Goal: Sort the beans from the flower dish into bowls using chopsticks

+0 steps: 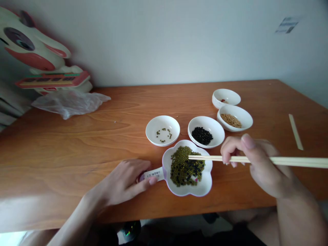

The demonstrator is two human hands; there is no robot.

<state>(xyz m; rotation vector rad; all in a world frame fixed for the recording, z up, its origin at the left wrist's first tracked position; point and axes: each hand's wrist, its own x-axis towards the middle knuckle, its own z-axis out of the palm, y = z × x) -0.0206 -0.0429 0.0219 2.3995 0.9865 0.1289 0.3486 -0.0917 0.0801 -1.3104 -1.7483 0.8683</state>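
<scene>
My left hand (pixel 130 181) is closed on the handle of a white flower-shaped dish (pixel 206 189) near the table's front edge. Green beans (pixel 179 171) mixed with black beans lie in the dish, with a small pink spot among them. A pair of chopsticks (pixel 212 158) is gripped in my right hand (pixel 261 164), tips together over the green beans. Whether the tips pinch a bean is too small to tell. Just behind the dish stand a white bowl (pixel 151 131) with several green beans and another bowl (pixel 219 133) holding black beans (pixel 202 135).
At the right back are a bowl of tan beans (pixel 231 120) and a bowl (pixel 217 102) with a few reddish bits. A pale strip (pixel 296 131) lies far right. A clear plastic bag (pixel 74 104) and a toy dog with a keyboard (pixel 51 80) occupy the left back, against the wall.
</scene>
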